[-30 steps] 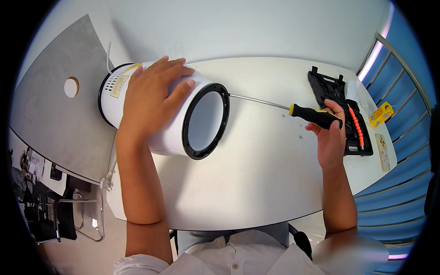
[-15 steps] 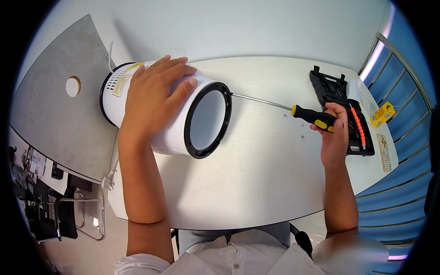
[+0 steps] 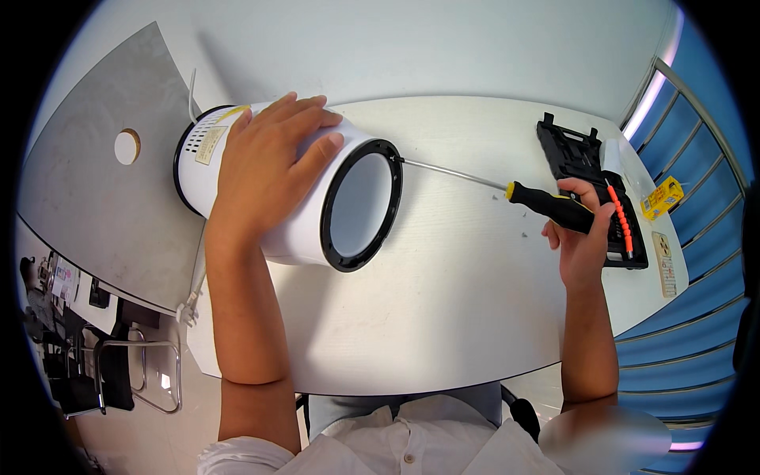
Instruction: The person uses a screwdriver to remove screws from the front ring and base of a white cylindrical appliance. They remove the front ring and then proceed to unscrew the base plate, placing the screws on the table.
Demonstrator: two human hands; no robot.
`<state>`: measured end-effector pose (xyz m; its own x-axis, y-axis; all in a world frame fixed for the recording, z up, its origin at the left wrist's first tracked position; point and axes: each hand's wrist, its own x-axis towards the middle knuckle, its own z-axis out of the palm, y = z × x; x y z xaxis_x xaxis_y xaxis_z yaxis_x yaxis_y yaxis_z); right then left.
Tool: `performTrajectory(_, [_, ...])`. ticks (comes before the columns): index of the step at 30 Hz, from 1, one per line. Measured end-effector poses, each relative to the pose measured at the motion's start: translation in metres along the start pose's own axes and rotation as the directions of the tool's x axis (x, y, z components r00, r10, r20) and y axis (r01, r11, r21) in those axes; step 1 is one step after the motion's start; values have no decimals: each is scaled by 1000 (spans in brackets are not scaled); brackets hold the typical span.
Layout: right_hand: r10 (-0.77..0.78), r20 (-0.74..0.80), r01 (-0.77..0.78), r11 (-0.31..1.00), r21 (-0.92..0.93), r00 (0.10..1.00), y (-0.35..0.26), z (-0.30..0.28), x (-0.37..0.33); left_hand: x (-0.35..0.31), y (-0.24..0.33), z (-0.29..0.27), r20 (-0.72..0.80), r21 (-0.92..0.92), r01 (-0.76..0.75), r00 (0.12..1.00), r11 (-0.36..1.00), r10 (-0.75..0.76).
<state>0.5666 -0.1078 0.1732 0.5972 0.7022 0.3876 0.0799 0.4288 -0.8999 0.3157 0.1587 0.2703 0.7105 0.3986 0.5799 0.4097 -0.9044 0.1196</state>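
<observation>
A white cylindrical appliance [image 3: 297, 233] lies on its side on the table, its open end with a black rim [image 3: 346, 261] turned toward the right. My left hand [image 3: 265, 170] rests over its top, fingers stretched out along the curved wall and thumb apart. In my right hand [image 3: 584, 237] is a screwdriver [image 3: 550, 207] with a black and yellow handle, held between the thumb and fingers. The long metal shaft reaches left, and its tip meets the upper right part of the black rim. Whether a screw sits under the tip is too small to tell.
Several small screws [image 3: 524, 234] lie on the white table [image 3: 427, 317]. An open black tool case [image 3: 566, 150] holds a red flexible shaft [image 3: 620, 218]. Beyond it stand a yellow box [image 3: 662, 198] and a metal railing [image 3: 704, 158]. A grey panel [image 3: 95, 198] and a plug [image 3: 186, 313] are at left.
My right hand's fingers have loosened and shifted round the screwdriver handle, which has turned. The appliance's open end has moved very slightly right. My left hand stays on top.
</observation>
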Motion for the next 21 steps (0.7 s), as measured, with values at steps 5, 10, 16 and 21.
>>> performTrajectory(5, [40,-92,-40,999,7,995,-2,2,2,0,-1,0,-2,-3,-10,1000,1000,9])
performTrajectory(10, [-39,-361,28,999,-35,932,0,30,5,-1,2,-1,37,30,-2,999,1000,1])
performTrajectory(16, [-35,-11,36,996,77,999,6,0,2,-1,0,0,3,3,-3,1000,1000,3])
performTrajectory(21, [-89,-97,91,996,7,991,7,12,2,0,0,-1,31,31,-11,999,999,10])
